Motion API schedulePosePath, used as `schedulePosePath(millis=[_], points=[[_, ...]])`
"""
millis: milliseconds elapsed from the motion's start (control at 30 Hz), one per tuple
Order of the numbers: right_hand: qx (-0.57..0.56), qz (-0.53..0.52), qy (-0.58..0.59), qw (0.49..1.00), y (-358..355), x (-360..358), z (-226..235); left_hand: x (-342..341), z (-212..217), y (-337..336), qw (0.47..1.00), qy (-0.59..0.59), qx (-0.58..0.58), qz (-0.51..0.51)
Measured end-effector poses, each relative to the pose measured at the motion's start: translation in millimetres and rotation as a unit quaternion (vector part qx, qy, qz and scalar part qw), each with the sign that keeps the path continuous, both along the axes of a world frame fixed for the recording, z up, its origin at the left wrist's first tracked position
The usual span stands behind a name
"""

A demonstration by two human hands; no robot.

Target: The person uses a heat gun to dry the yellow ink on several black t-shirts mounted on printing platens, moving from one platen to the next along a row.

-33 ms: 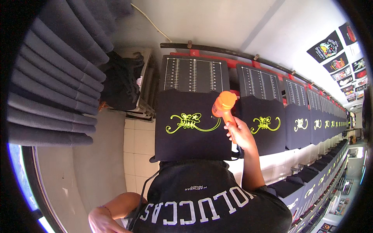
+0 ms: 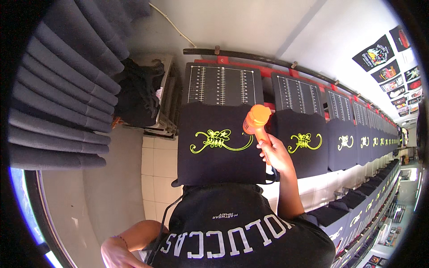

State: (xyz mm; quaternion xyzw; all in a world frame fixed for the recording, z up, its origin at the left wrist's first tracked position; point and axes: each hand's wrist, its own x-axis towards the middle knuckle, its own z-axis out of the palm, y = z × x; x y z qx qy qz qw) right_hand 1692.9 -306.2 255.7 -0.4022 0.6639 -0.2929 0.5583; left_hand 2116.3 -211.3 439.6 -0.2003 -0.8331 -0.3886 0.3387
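An orange hair dryer (image 2: 258,119) is gripped by its handle in my right hand (image 2: 275,154). Its head hangs over the right side of a black shirt (image 2: 214,167) spread on the nearest printing board. Across that shirt runs a yellow-green line print (image 2: 217,140), whose right end is partly covered by the dryer. A dark cord shows below my right hand. My left hand (image 2: 118,254) is low at the left, beside my body and away from the shirt; its fingers fall outside the picture or are hidden.
Boards with ruler markings (image 2: 223,85) stand in a long row to the right, bearing black shirts (image 2: 301,154) with similar prints. A second row (image 2: 344,214) lies lower right. At the left hang a grey curtain (image 2: 67,89) and a rack of dark cloth (image 2: 138,89).
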Motion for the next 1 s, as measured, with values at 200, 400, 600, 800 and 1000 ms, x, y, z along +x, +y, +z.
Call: schedulePosePath(millis=[200, 400, 600, 800, 1000], points=[[-0.006, -0.014, 0.003, 1.0, 0, 1, -7, -4, -5, -24, 0.998, 0.034, 0.05, -0.011], [-0.015, -0.043, 0.018, 0.999, 0, -5, -8, 4, -6, -26, 0.999, -0.014, 0.04, -0.03], [-0.02, -0.051, 0.006, 0.998, 9, -13, -12, 1, -7, -24, 0.999, 0.013, 0.048, -0.006], [-0.014, -0.054, 0.018, 0.998, 19, -13, -8, 0, -13, -19, 0.998, 0.023, 0.057, 0.023], [0.006, -0.036, 0.026, 0.999, 30, -13, -4, 5, -18, -41, 0.994, 0.049, 0.096, -0.035]])
